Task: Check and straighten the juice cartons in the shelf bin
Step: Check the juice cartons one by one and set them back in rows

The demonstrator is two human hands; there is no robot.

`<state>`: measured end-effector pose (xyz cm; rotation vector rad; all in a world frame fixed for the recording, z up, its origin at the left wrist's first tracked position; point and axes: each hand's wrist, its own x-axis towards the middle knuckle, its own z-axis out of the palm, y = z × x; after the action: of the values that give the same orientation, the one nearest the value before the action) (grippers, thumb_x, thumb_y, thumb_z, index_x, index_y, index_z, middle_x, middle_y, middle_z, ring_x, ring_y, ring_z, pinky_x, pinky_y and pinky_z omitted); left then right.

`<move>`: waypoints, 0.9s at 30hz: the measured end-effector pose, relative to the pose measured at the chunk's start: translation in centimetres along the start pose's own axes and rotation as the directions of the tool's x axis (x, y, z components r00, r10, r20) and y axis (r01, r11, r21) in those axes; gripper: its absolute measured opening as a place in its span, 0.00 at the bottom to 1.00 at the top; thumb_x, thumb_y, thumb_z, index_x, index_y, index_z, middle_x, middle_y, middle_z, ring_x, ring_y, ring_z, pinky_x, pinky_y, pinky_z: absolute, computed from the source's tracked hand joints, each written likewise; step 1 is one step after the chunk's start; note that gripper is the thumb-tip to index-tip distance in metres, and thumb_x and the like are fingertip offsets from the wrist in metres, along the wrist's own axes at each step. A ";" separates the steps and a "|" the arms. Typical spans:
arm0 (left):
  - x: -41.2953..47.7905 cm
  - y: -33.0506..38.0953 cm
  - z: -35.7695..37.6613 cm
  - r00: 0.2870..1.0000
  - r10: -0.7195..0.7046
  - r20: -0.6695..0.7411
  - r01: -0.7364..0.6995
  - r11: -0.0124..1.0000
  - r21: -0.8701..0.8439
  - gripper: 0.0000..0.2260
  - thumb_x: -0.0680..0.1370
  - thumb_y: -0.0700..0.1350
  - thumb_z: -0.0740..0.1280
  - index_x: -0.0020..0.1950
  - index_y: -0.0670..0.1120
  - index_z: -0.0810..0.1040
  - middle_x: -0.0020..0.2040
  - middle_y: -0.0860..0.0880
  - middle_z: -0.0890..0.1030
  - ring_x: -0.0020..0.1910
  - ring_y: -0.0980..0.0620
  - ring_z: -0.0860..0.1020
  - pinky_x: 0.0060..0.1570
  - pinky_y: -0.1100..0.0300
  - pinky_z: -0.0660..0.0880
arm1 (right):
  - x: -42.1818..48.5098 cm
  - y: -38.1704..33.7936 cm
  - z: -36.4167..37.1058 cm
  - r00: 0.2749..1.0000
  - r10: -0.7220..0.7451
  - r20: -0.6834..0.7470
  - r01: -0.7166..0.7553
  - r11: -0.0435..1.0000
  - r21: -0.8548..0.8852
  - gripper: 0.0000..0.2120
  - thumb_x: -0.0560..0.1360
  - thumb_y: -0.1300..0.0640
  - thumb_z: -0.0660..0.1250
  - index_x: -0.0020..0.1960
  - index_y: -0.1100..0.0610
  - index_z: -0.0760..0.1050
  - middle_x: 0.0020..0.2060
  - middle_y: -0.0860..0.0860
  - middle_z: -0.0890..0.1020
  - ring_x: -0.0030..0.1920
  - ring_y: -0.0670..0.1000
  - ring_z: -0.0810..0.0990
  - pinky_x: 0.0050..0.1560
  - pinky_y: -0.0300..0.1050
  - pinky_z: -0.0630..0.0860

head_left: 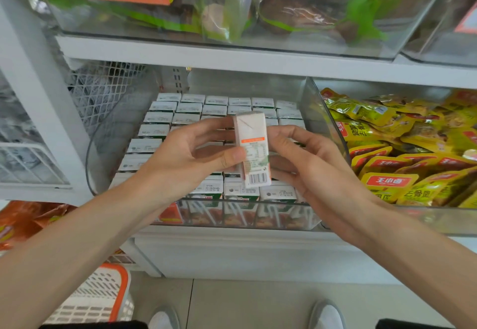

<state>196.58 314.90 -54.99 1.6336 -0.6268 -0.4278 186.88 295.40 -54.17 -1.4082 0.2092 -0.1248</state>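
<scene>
One juice carton (254,148) is held upright above the clear shelf bin (103,148), its white side with an orange stripe and a barcode facing me. My left hand (191,158) grips it from the left, thumb on the front face. My right hand (307,161) holds its right side and back. Below, several rows of juice cartons (180,111) stand packed in the bin, white tops up, with straws showing through the front wall.
A neighbouring clear bin (343,225) on the right holds yellow snack packets (402,153). An upper shelf (232,57) carries bins of bagged goods. A white wire basket (23,158) sits at the left. A white and orange basket (103,300) stands on the floor near my shoes.
</scene>
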 end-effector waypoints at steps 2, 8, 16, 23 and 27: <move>0.0 0.2 0.2 0.999 -0.014 0.038 0.013 0.999 0.041 0.22 0.74 0.54 0.75 0.68 0.56 0.81 0.64 0.59 0.84 0.66 0.60 0.81 0.71 0.50 0.74 | 0.0 -0.1 0.0 0.998 0.006 0.062 -0.006 1.000 -0.005 0.20 0.80 0.48 0.71 0.64 0.61 0.80 0.55 0.55 0.89 0.58 0.54 0.88 0.61 0.44 0.83; -0.3 0.6 0.5 0.999 -0.044 0.000 0.044 0.999 -0.006 0.22 0.72 0.53 0.76 0.66 0.54 0.81 0.60 0.55 0.87 0.60 0.56 0.85 0.66 0.49 0.78 | 0.0 0.1 0.0 0.995 -0.028 0.100 0.040 0.993 -0.113 0.16 0.82 0.52 0.70 0.67 0.57 0.82 0.58 0.53 0.88 0.61 0.53 0.87 0.68 0.49 0.80; -0.3 0.5 0.2 0.997 0.022 -0.076 -0.023 1.000 -0.012 0.19 0.71 0.45 0.77 0.62 0.52 0.81 0.54 0.55 0.89 0.54 0.55 0.87 0.56 0.62 0.82 | 0.0 0.2 -0.1 0.992 -0.128 0.019 0.129 0.974 -0.185 0.14 0.83 0.55 0.68 0.66 0.56 0.83 0.59 0.50 0.88 0.62 0.53 0.86 0.69 0.53 0.79; -0.4 0.7 0.2 0.967 0.220 -0.127 -0.196 0.964 0.179 0.20 0.67 0.40 0.82 0.56 0.51 0.84 0.52 0.59 0.88 0.53 0.61 0.85 0.52 0.69 0.79 | 0.3 -0.3 -0.9 0.959 -0.244 0.146 0.272 0.938 -0.217 0.20 0.72 0.56 0.77 0.63 0.54 0.84 0.61 0.46 0.87 0.67 0.45 0.83 0.74 0.46 0.74; -0.3 0.8 0.1 0.947 0.272 -0.172 -0.241 0.953 0.182 0.18 0.66 0.43 0.82 0.53 0.50 0.85 0.51 0.59 0.88 0.55 0.60 0.85 0.51 0.68 0.80 | 0.2 -0.4 -1.3 0.934 -0.291 0.204 0.343 0.891 -0.297 0.24 0.69 0.57 0.80 0.64 0.51 0.83 0.63 0.44 0.86 0.70 0.43 0.80 0.77 0.45 0.71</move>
<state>196.18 314.96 -54.26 1.6910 -0.7286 -0.0247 186.83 294.07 -54.03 -1.7724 -0.1415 -0.2599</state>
